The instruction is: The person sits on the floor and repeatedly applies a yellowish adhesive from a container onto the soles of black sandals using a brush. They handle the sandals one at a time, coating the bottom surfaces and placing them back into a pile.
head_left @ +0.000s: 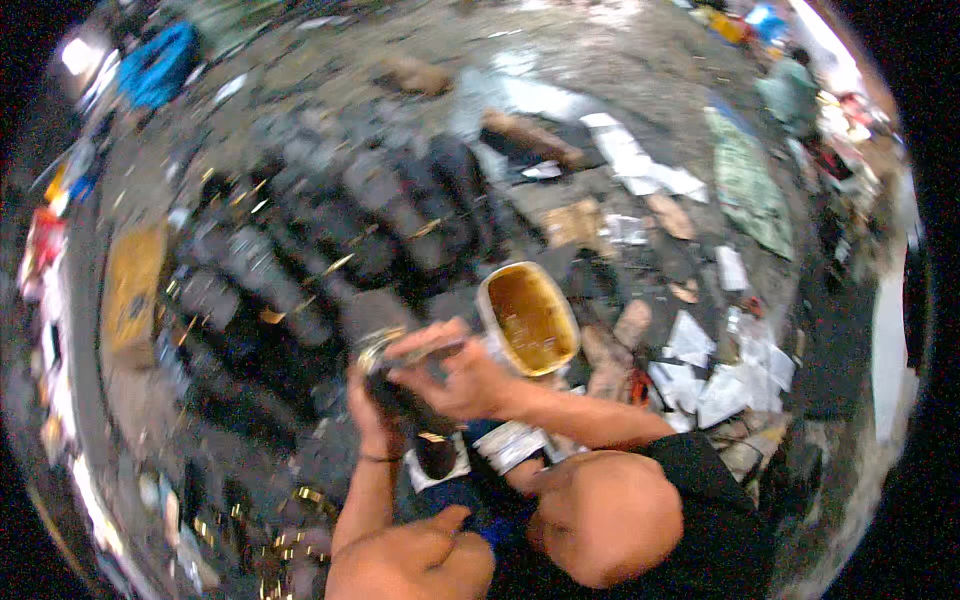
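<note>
In front of my lap, my left hand [372, 418] is wrapped round a dark piece [405, 395], which looks like a black shoe with a shiny metallic detail at its far end. Bent over that same piece, my right hand [468, 375] is closed, with a thin greyish-brown strip or tool [430, 350] at its fingers. Blur hides exactly what that is. Just beyond my right wrist stands a pale plastic tub [487, 312] with amber, glue-like liquid inside.
Rows of black shoes [370, 205] with small gold details cover the ground ahead and left. More dark pieces with gold parts [300, 530] lie near left. Paper scraps [730, 390] litter the right, beside a green sack [748, 185]. A yellowish board [135, 285] lies left, a blue bundle [157, 65] far left.
</note>
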Demonstrator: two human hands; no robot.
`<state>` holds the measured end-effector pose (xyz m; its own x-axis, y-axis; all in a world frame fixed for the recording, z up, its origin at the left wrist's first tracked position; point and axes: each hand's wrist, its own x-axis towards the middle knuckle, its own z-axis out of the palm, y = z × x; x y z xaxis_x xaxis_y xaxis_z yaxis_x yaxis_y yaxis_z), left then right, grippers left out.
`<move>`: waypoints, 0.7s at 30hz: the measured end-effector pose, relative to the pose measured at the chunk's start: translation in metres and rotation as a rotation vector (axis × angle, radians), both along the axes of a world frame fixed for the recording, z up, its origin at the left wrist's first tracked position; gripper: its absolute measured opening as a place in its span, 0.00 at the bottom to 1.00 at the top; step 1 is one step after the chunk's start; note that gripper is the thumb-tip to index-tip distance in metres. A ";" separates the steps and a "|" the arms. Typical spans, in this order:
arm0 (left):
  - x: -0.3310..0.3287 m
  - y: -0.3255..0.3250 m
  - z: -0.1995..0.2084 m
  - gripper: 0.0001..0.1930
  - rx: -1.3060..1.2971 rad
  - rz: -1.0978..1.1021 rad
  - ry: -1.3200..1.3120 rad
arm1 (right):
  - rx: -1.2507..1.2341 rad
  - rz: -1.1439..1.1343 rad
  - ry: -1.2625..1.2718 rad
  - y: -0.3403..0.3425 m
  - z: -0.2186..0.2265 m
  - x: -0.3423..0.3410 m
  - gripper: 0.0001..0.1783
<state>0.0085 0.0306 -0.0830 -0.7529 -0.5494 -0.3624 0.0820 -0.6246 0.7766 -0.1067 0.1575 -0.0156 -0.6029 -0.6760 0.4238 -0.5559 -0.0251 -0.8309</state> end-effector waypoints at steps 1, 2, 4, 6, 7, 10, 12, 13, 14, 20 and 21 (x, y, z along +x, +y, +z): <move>-0.006 0.009 0.012 0.21 -0.011 0.077 -0.050 | -0.062 -0.090 0.073 -0.012 0.013 -0.011 0.11; -0.013 0.020 0.017 0.21 0.000 0.138 -0.100 | -0.087 -0.279 0.219 -0.019 0.001 -0.024 0.11; -0.006 -0.001 0.014 0.21 0.153 0.161 0.036 | -0.030 -0.206 0.117 -0.024 0.006 -0.020 0.10; -0.006 -0.010 0.016 0.22 0.040 0.251 0.013 | 0.062 -0.129 0.036 -0.015 0.010 0.017 0.08; -0.008 -0.002 0.028 0.21 0.012 0.260 -0.040 | 0.025 -0.102 0.089 -0.017 0.020 0.013 0.07; -0.017 0.027 0.040 0.20 -0.127 0.271 -0.067 | -0.097 -0.333 -0.136 -0.033 0.012 -0.024 0.08; -0.013 0.017 0.029 0.22 -0.355 0.271 -0.087 | 0.002 -0.324 -0.455 -0.028 -0.001 0.000 0.11; -0.010 0.012 0.023 0.22 -0.362 0.260 -0.062 | -0.060 -0.223 -0.754 -0.025 0.004 0.013 0.11; -0.004 0.004 0.020 0.22 -0.156 0.232 0.046 | -0.119 -0.113 -1.051 -0.023 0.010 0.019 0.12; 0.077 0.028 -0.001 0.38 0.654 -0.097 -0.087 | -0.231 -0.110 -1.392 -0.005 0.009 -0.039 0.13; 0.084 0.031 0.006 0.38 0.704 -0.088 -0.050 | -0.240 -0.089 -1.436 -0.007 0.003 -0.038 0.12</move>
